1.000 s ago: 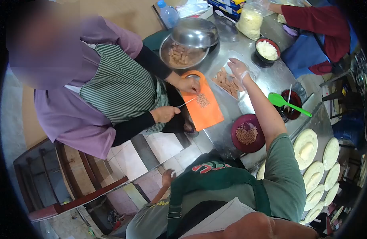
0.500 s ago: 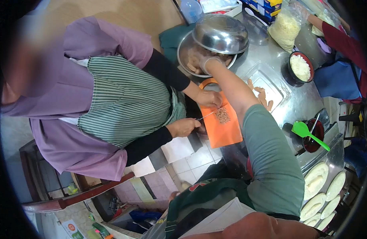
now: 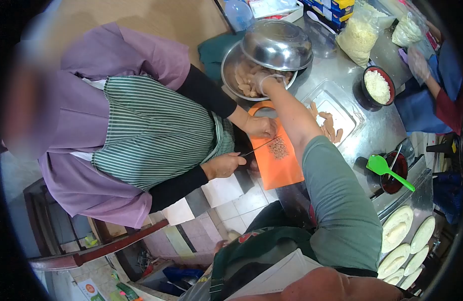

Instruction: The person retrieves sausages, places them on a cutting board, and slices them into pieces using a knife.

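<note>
My right hand [image 3: 266, 83], in a clear plastic glove, reaches down into a steel bowl [image 3: 226, 83] of light-brown strips [image 3: 245, 78]. Its fingers are among the strips, partly hidden, so their grip does not show. A second shiny metal bowl [image 3: 276, 42] lies upside down over part of the first. Beside my apron, a small patch of skin [image 3: 220, 245] may be my left hand, its fingers hidden. Below my right forearm, a co-worker's hands [image 3: 261, 126] hold a knife [image 3: 261, 146] over an orange cutting board [image 3: 276, 170] with finely chopped brown bits [image 3: 278, 149].
A clear tray [image 3: 349, 123] holds more brown strips. Farther right stand a bowl of white shreds [image 3: 377, 86], a bag of pale shreds [image 3: 358, 40] and a green spatula [image 3: 389, 170] on a dark bowl. Pale dough ovals [image 3: 397, 228] lie lower right. Another person's gloved hand [image 3: 419, 65] is at upper right.
My right hand has turned slightly inside the bowl, showing more of the glove. The co-worker's knife hand has drawn back left and down. At upper right, the other person's gloved hand has come lower.
</note>
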`<state>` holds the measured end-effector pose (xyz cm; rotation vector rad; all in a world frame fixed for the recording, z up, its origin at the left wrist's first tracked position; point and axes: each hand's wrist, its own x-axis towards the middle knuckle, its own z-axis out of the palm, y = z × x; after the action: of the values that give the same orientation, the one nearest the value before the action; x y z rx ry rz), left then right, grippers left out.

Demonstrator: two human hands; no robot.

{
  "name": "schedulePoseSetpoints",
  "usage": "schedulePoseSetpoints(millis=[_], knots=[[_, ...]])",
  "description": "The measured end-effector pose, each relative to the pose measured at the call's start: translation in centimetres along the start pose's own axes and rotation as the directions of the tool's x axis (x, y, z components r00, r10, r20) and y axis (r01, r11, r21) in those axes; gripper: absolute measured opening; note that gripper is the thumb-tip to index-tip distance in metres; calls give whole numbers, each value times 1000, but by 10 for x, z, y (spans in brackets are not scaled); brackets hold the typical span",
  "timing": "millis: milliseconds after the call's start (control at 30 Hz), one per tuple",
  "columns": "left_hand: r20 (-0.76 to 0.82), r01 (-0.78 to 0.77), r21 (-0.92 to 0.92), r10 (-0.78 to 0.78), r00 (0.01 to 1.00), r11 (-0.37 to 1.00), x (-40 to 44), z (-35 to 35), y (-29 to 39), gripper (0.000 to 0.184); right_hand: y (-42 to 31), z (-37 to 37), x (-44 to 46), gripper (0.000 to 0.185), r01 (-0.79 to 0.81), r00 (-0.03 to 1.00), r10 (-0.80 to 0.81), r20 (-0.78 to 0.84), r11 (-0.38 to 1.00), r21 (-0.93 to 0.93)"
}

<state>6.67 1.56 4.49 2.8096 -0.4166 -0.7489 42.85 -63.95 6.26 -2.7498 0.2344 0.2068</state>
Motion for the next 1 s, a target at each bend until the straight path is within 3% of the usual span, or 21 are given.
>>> schedulePoseSetpoints(millis=[33,100,233,300,333,367,400,433,467,533,700,767,833,933,1000], knots=[[-8,-15,10,16,1000,1000,3,-5,-3,24,-2,-8,-2,48,0,1000,0,-8,1000,-2],[-19,-45,31,46,999,999,5,-13,-14,23,-5,-19,-8,44,198,979,-193,65,975,-100],[-23,-110,76,112,993,991,10,-34,-33,20,-7,-37,-10,37,92,994,-91,55,996,-21],[-28,-143,97,146,989,985,14,-47,-38,19,-5,-31,-5,44,86,996,-92,0,932,352],[-33,-160,107,164,986,981,17,-53,-41,18,-6,-25,-11,43,134,987,-56,-152,810,571],[-37,-177,118,182,983,977,21,-59,-43,18,-6,-23,-14,43,135,986,-53,-159,812,568],[-38,-194,130,200,979,972,24,-66,-46,17,-10,-27,-24,42,31,1000,-12,-29,425,905],[-38,-211,142,218,975,967,26,-73,-49,17,-14,-32,-35,42,-106,994,-41,103,-74,992],[-38,-230,153,238,971,961,29,-81,-50,16,-16,-39,-46,42,-100,995,-34,98,-73,992],[-34,-269,174,279,960,947,36,-94,-56,15,-19,-55,-70,43,-93,993,-100,67,-277,956],[-34,-390,214,406,913,896,65,-123,-65,12,-23,-95,-126,41,-39,994,85,68,-300,953],[-27,-454,226,472,881,862,85,-134,-62,12,-9,-101,-141,38,-66,998,13,69,-174,982],[-13,-532,233,549,835,814,110,-141,-59,11,-4,-112,-173,31,-36,993,108,56,-173,984],[5,-681,250,702,712,689,175,-153,-31,9,18,-125,-229,22,2,997,-69,-20,-252,968],[21,-777,250,799,601,578,221,-158,3,9,20,-133,-274,21,29,999,23,-25,-202,979]])
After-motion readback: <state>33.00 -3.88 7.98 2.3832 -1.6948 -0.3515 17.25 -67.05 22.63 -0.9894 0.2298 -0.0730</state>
